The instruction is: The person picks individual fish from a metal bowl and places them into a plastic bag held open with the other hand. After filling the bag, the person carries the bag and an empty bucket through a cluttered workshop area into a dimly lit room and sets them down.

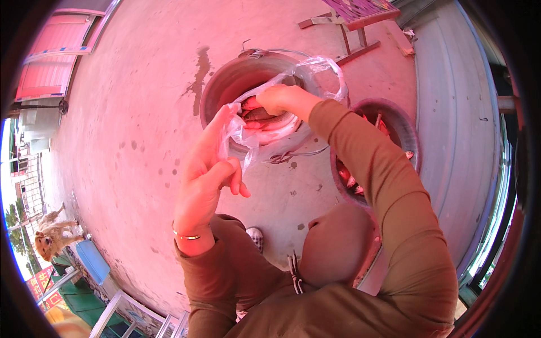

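Note:
A clear plastic bag point(242, 135) is spread in the mouth of a bucket point(218, 93) in front of me. Several fish, one of them a pale-bellied fish point(273, 134), lie in it. At the bag's near left edge, my left hand point(205, 177) has the plastic against its fingers, its raised index finger along the rim and the other fingers curled. My right hand point(276, 99) reaches over the bag with closed fingers, a reddish fish point(249, 104) at their tips. Its fingertips are partly hidden.
Right of the bucket stands a round basin point(403, 115) with more fish point(352, 183), partly behind my right arm. A wooden stool point(360, 42) is at the far right, beside a grey metal panel point(448, 112). A dog point(53, 234) is at the left, near a blue board point(93, 262).

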### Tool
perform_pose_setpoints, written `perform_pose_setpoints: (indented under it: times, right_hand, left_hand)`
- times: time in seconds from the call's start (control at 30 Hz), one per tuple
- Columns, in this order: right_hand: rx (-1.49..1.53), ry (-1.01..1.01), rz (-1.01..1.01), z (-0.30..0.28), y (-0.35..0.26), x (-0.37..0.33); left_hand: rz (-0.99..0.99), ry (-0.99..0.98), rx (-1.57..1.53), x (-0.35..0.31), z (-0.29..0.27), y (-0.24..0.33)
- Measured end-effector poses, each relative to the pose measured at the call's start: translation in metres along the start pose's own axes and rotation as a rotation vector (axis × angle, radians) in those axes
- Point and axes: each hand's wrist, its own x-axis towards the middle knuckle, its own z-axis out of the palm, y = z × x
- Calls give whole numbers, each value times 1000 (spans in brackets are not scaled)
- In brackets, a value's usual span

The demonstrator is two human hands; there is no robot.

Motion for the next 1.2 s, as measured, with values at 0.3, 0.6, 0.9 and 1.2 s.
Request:
perform_pose_setpoints:
  times: [0.3,0.6,0.9,1.2]
  right_hand:
    - [211,44,40,46,-1,37]
    - [152,98,48,69,8,40]
    - [105,-101,18,79,7,31]
    - [121,-37,29,69,-8,32]
  left_hand:
    - [25,-12,-33,-2,-14,-5]
    - [22,-19,-74,-2,-22,-3]
    - [32,30,-27,0,-17,2]
    - [36,45,-14,1,-15,-2]
